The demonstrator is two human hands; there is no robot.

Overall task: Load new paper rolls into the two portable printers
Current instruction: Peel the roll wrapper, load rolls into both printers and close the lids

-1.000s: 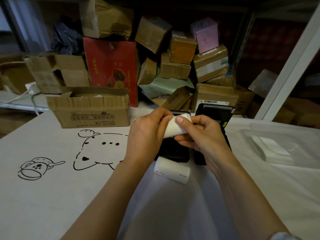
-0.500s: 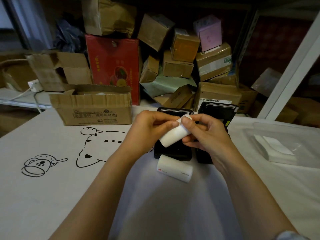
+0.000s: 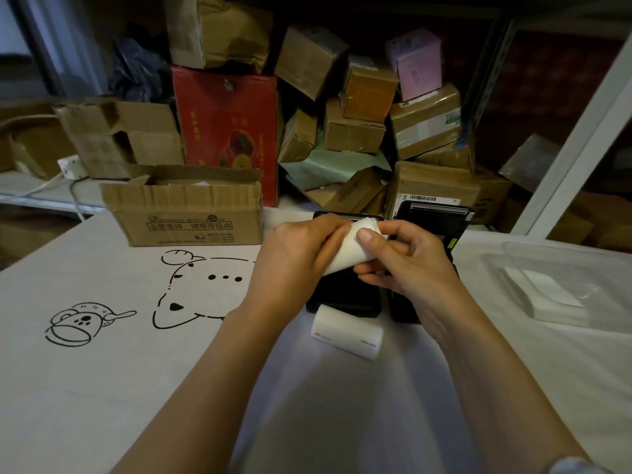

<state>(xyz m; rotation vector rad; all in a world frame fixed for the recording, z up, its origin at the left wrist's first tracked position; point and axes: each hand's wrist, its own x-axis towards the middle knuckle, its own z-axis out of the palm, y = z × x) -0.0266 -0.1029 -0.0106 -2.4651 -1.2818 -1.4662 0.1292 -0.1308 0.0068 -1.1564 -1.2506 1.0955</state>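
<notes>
White table [image 3: 102,388] with two black printers [image 3: 345,299] lying lids-up side by side, both hands, left hand [image 3: 301,258] and right hand [image 3: 410,265], pinching one paper roll [image 3: 345,254] above them, spare roll [image 3: 347,331] lying just in front.

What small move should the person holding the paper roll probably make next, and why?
Probably lower the held paper roll toward the left printer just below it. Both hands, left hand and right hand, grip it above the printers; a second roll waits on the table.

Arms: both are seen bare from wrist to above the elbow.
Sleeve: a pale grey-blue sleeve edge [image 3: 571,466] is seen on the right upper arm.
Hands: no rings or watch can be made out.
</notes>
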